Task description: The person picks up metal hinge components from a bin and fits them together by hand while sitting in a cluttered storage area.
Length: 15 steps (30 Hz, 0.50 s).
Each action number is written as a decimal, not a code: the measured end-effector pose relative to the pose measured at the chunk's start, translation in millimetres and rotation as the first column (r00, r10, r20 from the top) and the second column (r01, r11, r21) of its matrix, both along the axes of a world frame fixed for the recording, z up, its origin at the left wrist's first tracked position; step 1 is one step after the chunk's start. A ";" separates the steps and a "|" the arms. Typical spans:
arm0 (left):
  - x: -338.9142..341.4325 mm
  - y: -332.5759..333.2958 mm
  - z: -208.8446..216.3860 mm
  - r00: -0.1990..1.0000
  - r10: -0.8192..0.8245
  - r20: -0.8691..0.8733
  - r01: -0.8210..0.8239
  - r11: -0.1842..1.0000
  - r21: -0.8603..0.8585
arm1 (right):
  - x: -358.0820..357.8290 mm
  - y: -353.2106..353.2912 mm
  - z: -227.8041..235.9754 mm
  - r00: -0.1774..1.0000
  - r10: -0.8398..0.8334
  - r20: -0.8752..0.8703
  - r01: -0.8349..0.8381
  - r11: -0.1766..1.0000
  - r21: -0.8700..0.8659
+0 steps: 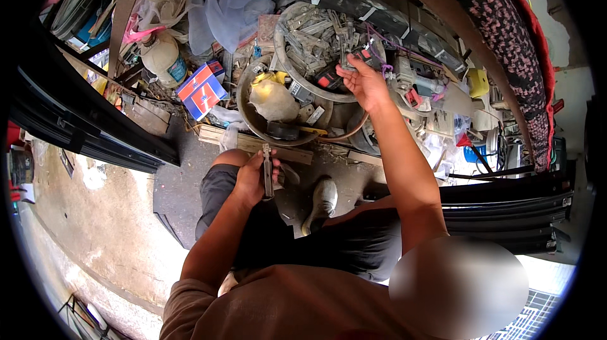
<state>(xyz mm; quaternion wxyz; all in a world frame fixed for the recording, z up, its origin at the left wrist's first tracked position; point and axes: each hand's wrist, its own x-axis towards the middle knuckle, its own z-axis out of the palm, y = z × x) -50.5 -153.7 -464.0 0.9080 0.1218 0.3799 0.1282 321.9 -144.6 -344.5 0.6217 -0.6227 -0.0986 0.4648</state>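
My left hand (251, 179) is closed round a narrow grey metal fitting (268, 172), held upright above my left knee. Further forward, my right hand (367, 86) reaches over the right side of a round basin (282, 55) heaped with similar metal fittings (316, 35). The fingers of that hand are curled together beside a black and red object (329, 78); what they grip, if anything, I cannot make out. Below this basin stands a second bowl (245, 103), holding a whitish plastic bag (275, 99) with yellow on it and several small things.
A blue, red and white box (202, 91) and a plastic jug (162, 58) stand at the left. A long black wrapped bundle (379, 14) lies behind the basin. Wooden planks (253, 144) lie before the bowls. Black metal profiles (499, 213) project at the right.
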 end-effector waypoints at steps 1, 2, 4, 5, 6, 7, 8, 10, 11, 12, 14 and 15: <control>-1.0 -0.2 -3.4 1.000 0.003 0.018 -0.003 1.000 0.004 | 2.4 -2.9 -0.4 0.989 0.016 -0.150 -0.005 0.997 0.077; -0.5 -0.6 -2.5 1.000 -0.001 0.011 0.001 1.000 0.002 | 6.7 -6.5 -3.0 0.975 0.049 -0.219 -0.024 0.993 0.116; 0.7 -0.9 -0.7 1.000 -0.008 -0.003 0.008 1.000 -0.002 | 13.4 -11.3 -9.7 0.960 0.065 -0.271 -0.023 0.988 0.154; -0.6 -0.8 -0.7 1.000 -0.004 -0.007 0.004 1.000 -0.003 | 9.7 -11.0 -8.2 0.951 0.077 -0.301 -0.025 0.985 0.173; -1.8 -0.6 -0.9 1.000 0.001 -0.011 -0.001 1.000 -0.004 | 6.2 -10.8 -6.5 0.951 0.091 -0.295 -0.036 0.982 0.186; -3.1 -0.6 -1.1 1.000 0.007 -0.014 -0.007 1.000 -0.005 | 2.9 -10.8 -4.5 0.952 0.105 -0.289 -0.047 0.979 0.199; -4.2 -0.3 -0.6 1.000 0.010 -0.010 -0.010 1.000 -0.003 | -0.8 -10.8 -1.3 0.952 0.117 -0.282 -0.058 0.976 0.212; -6.6 -0.2 0.2 1.000 0.018 -0.001 -0.018 1.000 0.002 | -1.8 -12.1 -2.4 0.951 0.152 -0.269 -0.085 0.966 0.243; -7.8 0.1 -0.3 1.000 0.017 0.004 -0.017 1.000 0.003 | -5.2 -10.2 0.0 0.949 0.172 -0.263 -0.102 0.960 0.260; -8.3 -0.2 -1.5 1.000 0.016 0.009 -0.016 1.000 0.005 | -8.2 -9.5 3.1 0.980 0.154 -0.128 -0.128 0.973 0.191; -8.6 -1.1 -3.0 1.000 0.009 0.012 -0.009 1.000 0.017 | -13.1 -10.1 10.8 0.979 0.136 0.152 -0.145 0.989 0.043; -8.4 -2.0 -3.4 1.000 0.004 0.011 -0.004 1.000 0.028 | -10.6 -9.6 9.5 0.891 0.248 0.379 -0.210 0.968 -0.139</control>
